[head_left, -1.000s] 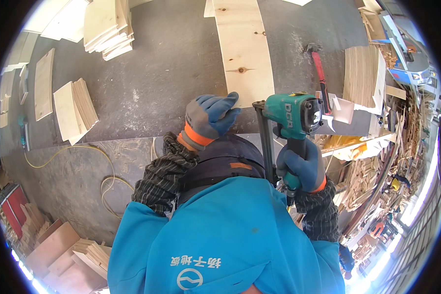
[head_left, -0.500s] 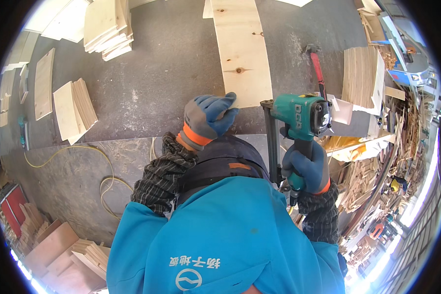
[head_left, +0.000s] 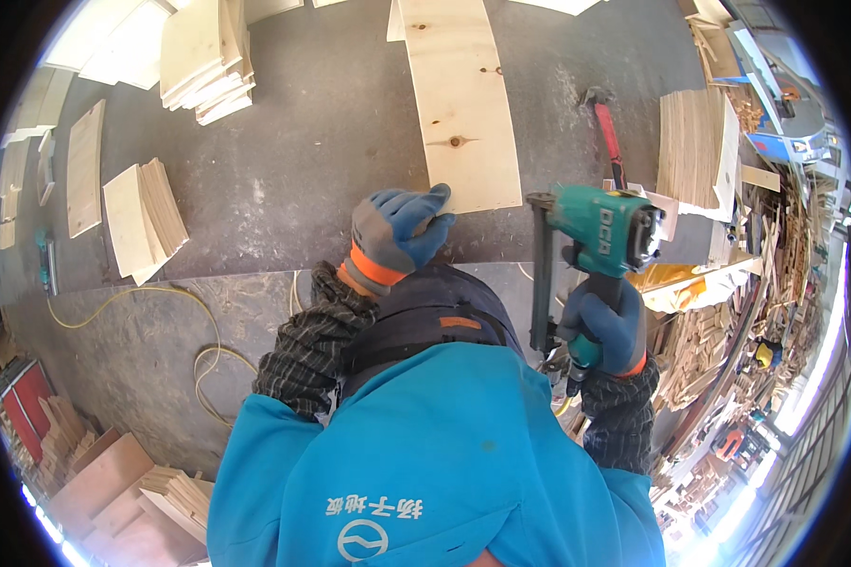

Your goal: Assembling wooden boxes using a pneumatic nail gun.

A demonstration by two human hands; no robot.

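In my gloved right hand is a teal and black nail gun, its long dark magazine hanging toward me. The fingers wrap round its handle, and the tool is just right of the long pale wooden board, apart from it. That board lies lengthwise on the dark worktable, knots showing on its face. My gloved left hand is at the board's near left corner, fingertips touching or almost touching it. Its fingers are bent, with a gap between thumb and forefinger.
A red-handled hammer lies right of the board, near a stack of thin boards. More board stacks stand at left. A yellow hose curls over the floor. Wood scraps are heaped at right.
My right hand has moved the nail gun a little to the right, away from the board's near end. My left hand has shifted slightly left and stays by the corner.
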